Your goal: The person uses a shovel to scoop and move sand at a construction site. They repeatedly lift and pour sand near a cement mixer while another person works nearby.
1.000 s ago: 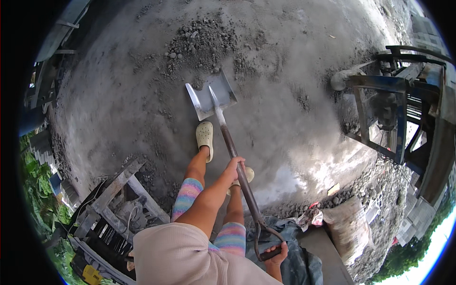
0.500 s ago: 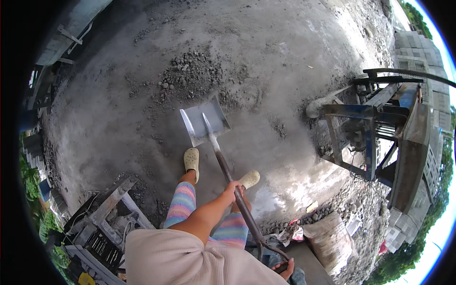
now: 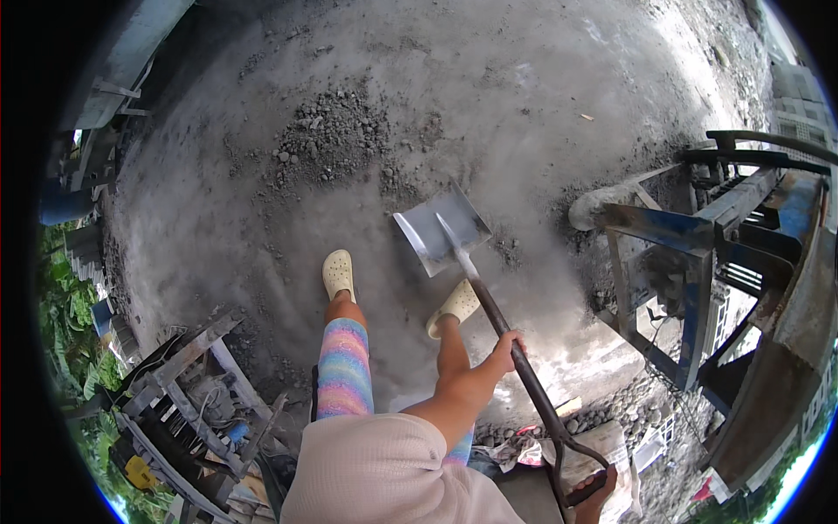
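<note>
A shovel [image 3: 538,384] slants across the front of me, its broad silver blade [image 3: 428,244] over the dusty ground and no load visible on it. My left hand [image 3: 504,351] is wrapped around the middle of the dark shaft. At the lower right, my right hand [image 3: 597,496] grips the D-shaped handle at the shaft's end, partly cut by the picture's lower part. A pile of grey gravel [image 3: 336,131] lies beyond the blade, to its left. The blade is beside my right foot in a cream clog [image 3: 454,307].
A rusty blue metal machine frame [image 3: 698,236] stands at the right. Another machine with metal bars [image 3: 196,393] sits at the lower left. Behind the handle lie a worn sack [image 3: 602,441] and loose stones. Stacked grey blocks [image 3: 799,105] rise at the far right.
The shovel has swung right, away from the gravel pile, with both hands still on it. My feet have shifted and my view has turned slightly.
</note>
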A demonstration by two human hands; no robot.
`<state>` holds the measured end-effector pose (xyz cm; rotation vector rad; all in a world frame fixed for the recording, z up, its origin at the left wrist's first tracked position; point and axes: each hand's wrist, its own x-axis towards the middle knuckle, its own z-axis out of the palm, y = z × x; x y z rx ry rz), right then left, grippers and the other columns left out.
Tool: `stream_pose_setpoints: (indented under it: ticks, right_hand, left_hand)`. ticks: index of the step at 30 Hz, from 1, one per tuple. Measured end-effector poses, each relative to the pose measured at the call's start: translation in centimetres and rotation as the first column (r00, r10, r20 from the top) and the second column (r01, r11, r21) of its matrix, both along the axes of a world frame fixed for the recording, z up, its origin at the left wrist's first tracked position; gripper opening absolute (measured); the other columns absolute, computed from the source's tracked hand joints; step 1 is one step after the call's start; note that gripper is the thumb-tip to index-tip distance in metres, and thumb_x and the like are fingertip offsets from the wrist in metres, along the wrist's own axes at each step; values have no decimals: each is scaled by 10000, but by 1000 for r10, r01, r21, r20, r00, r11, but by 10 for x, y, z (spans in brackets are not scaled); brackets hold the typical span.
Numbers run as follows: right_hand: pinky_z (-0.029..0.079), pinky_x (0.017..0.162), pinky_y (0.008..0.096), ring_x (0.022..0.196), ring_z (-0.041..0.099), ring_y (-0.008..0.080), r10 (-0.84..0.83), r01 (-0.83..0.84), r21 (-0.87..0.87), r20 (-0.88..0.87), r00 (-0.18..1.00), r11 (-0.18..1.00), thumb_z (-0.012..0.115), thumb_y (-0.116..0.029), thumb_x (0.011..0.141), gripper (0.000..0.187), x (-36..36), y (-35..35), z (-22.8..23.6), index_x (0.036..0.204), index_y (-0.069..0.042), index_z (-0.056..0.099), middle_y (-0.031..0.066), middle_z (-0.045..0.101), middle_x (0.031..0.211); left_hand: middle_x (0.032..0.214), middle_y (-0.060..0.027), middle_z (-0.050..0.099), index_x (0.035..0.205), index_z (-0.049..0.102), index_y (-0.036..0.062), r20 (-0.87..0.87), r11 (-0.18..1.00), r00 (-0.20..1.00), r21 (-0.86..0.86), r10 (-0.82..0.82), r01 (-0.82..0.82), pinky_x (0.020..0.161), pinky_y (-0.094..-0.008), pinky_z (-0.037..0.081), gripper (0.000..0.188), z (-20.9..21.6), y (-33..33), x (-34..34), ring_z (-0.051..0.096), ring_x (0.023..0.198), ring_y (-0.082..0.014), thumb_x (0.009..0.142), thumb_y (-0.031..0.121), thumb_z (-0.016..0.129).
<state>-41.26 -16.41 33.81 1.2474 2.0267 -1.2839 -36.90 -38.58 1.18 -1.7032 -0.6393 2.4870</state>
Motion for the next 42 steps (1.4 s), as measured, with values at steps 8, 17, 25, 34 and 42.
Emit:
stream_pose_setpoints:
  ticks: [8, 17, 25, 34, 42]
  right_hand:
    - [400, 338, 256, 365, 421, 135, 271, -272, -70, -30, 962, 960, 562, -429, 778, 351, -100, -136, -49, 664, -122, 435, 10, 405, 473]
    - [373, 294, 274, 316, 407, 150, 234, -227, 124, -48, 971, 966, 525, -499, 786, 386, -81, -153, -6, 666, -143, 435, 12, 407, 446]
    - [393, 342, 294, 363, 432, 156, 312, -313, 119, 20, 950, 942, 479, -478, 830, 406, -106, -180, -20, 623, -130, 458, 21, 443, 472]
    - [407, 327, 319, 332, 440, 183, 314, -275, -290, 95, 945, 916, 561, -486, 771, 394, -78, -287, -249, 618, -142, 443, 26, 430, 441]
    - [426, 340, 333, 341, 456, 191, 201, -162, -389, 61, 978, 907, 541, -477, 783, 388, -20, -202, -294, 638, -129, 449, 33, 450, 452]
  left_hand:
    - [488, -40, 454, 526, 429, 130, 33, 979, 984, -104, 178, -173, 495, -348, 421, 233, -33, -129, -41, 467, 472, -195, 652, 199, 612]
    - [490, -65, 460, 551, 436, 118, 99, 987, 983, 25, 154, -158, 477, -361, 426, 206, 7, -136, -34, 464, 436, -214, 638, 181, 612]
    - [491, -65, 458, 580, 450, 108, 63, 978, 980, 80, 188, -193, 469, -359, 429, 200, -10, -163, -36, 476, 444, -215, 647, 194, 618]
    - [526, -27, 453, 596, 444, 119, 135, 901, 938, -349, 319, -256, 471, -339, 416, 183, -146, -347, 29, 473, 456, -169, 662, 152, 611]
    - [549, -23, 459, 626, 454, 113, 186, 924, 956, -351, 227, -151, 462, -335, 423, 160, -166, -292, 59, 480, 468, -170, 659, 105, 611]
